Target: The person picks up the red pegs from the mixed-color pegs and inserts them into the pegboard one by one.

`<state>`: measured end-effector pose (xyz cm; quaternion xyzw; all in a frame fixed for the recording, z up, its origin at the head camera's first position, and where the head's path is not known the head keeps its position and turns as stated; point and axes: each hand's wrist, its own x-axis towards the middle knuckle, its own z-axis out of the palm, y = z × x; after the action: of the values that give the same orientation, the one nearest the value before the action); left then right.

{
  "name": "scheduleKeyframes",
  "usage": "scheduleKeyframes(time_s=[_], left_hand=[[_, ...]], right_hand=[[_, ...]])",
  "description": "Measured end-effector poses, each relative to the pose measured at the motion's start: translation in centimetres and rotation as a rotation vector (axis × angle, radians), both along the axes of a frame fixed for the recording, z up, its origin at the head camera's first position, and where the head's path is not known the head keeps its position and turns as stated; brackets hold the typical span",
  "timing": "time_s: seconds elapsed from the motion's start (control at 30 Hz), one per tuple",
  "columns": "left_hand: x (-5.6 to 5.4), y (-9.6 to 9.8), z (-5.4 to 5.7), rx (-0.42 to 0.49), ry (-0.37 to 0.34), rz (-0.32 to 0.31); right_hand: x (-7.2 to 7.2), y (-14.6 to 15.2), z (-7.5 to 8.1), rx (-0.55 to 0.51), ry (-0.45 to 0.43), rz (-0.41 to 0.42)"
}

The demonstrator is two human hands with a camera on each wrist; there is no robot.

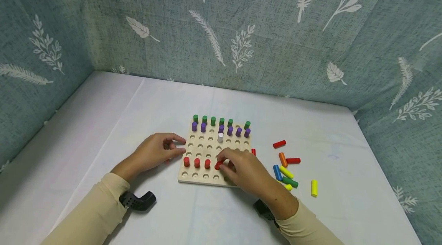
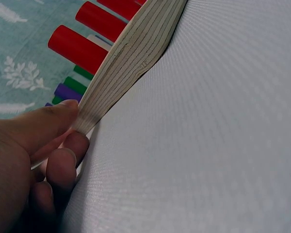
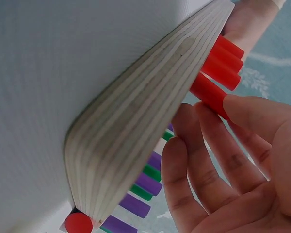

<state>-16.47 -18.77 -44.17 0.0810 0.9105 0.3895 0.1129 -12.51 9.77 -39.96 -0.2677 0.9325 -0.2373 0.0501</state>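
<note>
A wooden pegboard (image 1: 200,181) lies on the table, its round holes in rows. My right hand (image 1: 246,168) pinches a red peg (image 3: 211,94) between thumb and fingers, over the row with three standing red pegs (image 1: 197,163). The held peg leans, its lower end at the board's top face. At the board's left edge, my left hand (image 1: 155,151) touches the wood with thumb and fingertips; its other fingers (image 2: 61,167) bend loosely beside the edge. Far rows hold several green pegs (image 1: 213,121) and several purple pegs (image 1: 238,132). One white peg (image 1: 220,137) stands in front of them.
Right of the board lie loose pegs: a red one (image 1: 279,144), an orange one (image 1: 282,159), a blue one (image 1: 277,172), a green one (image 1: 290,182) and several yellow ones (image 1: 314,188). Another red cylinder (image 1: 253,152) sits by the board's right edge. Patterned cloth (image 1: 179,38) hangs behind.
</note>
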Motion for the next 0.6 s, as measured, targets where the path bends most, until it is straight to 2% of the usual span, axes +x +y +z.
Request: scheduleKeyframes(time_s=[0.37, 0.6], left_hand=[[-0.04, 0.17, 0.19, -0.002, -0.007, 0.000], [-0.01, 0.10, 0.24, -0.002, -0.016, 0.008]], right_hand=[[0.04, 0.07, -0.03, 0.016, 0.028, 0.001], [-0.09, 0.66, 0.60, -0.011, 0.034, -0.009]])
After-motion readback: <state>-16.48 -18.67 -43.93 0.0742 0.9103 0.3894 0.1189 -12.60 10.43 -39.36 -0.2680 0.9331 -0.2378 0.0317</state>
